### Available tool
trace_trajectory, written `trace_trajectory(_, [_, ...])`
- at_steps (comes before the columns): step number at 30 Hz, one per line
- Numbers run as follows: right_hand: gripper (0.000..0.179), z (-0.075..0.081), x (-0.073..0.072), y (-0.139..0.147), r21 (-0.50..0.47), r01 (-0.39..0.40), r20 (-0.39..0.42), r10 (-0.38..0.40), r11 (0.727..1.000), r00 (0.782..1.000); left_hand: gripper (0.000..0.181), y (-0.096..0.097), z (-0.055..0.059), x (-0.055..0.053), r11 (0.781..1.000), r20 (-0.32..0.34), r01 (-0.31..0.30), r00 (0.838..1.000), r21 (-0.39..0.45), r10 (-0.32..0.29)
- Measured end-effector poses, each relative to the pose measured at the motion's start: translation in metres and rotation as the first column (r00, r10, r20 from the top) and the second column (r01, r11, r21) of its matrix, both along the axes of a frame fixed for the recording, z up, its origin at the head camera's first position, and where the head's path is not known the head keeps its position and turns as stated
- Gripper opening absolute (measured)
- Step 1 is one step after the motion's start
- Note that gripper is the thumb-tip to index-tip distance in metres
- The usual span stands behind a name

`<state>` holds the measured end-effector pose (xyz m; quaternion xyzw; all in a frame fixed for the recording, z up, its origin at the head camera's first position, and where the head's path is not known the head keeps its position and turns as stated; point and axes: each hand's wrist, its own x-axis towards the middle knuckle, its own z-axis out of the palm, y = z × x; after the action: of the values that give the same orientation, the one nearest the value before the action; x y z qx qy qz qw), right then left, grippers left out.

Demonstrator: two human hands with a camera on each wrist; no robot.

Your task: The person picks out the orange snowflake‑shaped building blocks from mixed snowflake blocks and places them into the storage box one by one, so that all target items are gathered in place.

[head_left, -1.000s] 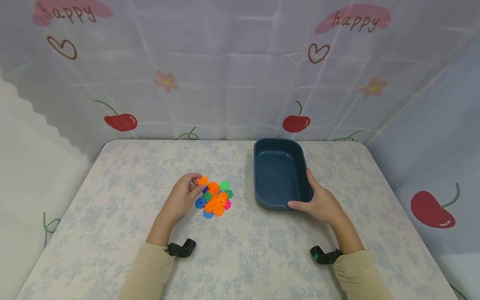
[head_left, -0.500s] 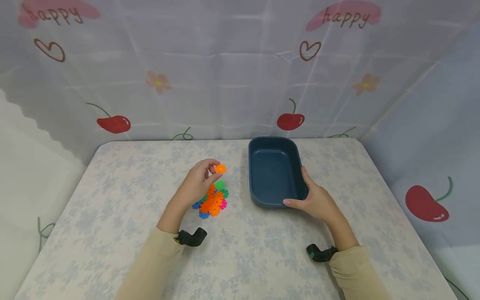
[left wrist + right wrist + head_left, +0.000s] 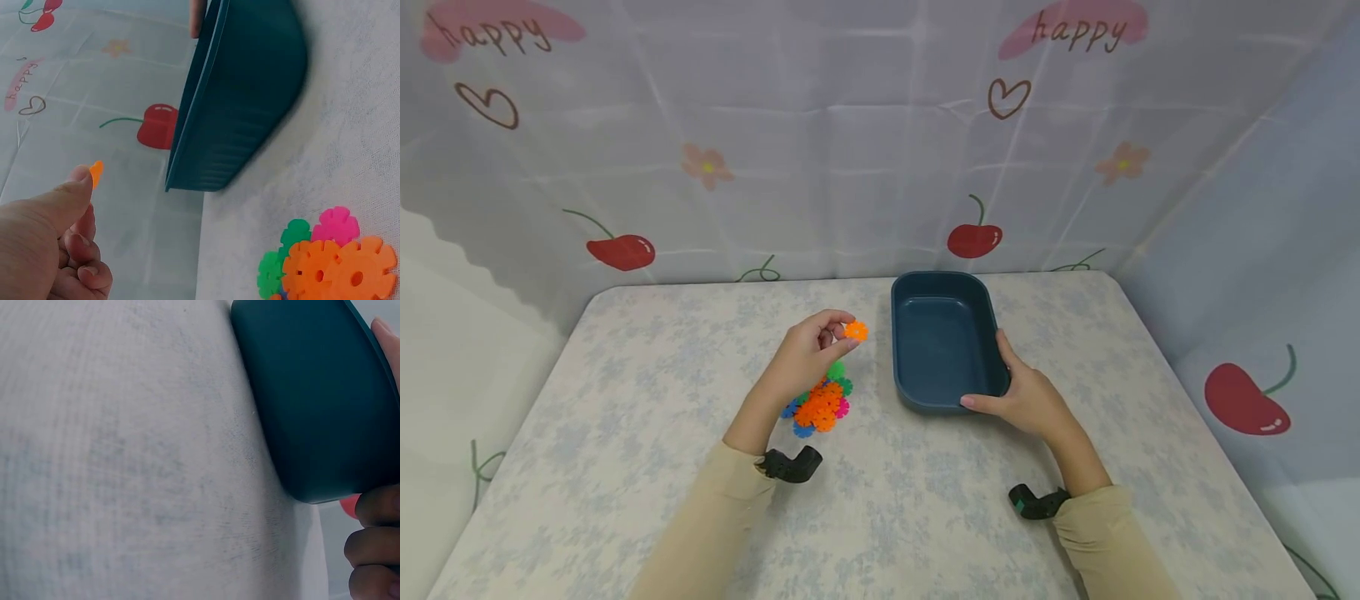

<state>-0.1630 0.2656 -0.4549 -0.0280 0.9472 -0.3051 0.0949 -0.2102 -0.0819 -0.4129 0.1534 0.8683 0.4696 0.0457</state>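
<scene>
My left hand point(image 3: 811, 354) pinches an orange snowflake building disc point(image 3: 856, 332) between thumb and fingertips. It is raised over the table, just left of a dark blue rectangular tub point(image 3: 943, 402). In the left wrist view the disc point(image 3: 97, 174) shows edge-on behind the thumb. Below that hand lies a small pile of snowflake discs point(image 3: 822, 407) in orange, green, blue and pink. My right hand point(image 3: 1036, 402) grips the tub at its near right corner, thumb on the front rim and fingers along the right side. The tub's inside shows no discs.
The table point(image 3: 880, 517) has a pale blue-and-white patterned cover. Behind it hangs a curtain point(image 3: 820, 150) printed with cherries and flowers, which runs on along the right side. Black camera mounts point(image 3: 793, 465) are strapped to both wrists.
My left hand has lifted the orange disc off the pile and carried it right and away from me, toward the tub. The right hand keeps its grip; the whole view has shifted slightly.
</scene>
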Motion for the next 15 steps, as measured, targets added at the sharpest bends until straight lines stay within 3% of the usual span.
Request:
trace_trajectory(7, [0.13, 0.0, 0.0, 0.001, -0.002, 0.002, 0.001, -0.002, 1.0, 1.0, 0.031, 0.006, 0.004, -0.004, 1.0, -0.011, 0.021, 1.0, -0.016, -0.021])
trace_trajectory(15, [0.13, -0.001, -0.001, 0.0, -0.013, 0.007, 0.003, -0.007, 1.0, 1.0, 0.03, 0.029, 0.015, -0.015, 0.993, 0.03, 0.078, 0.996, 0.089, -0.081])
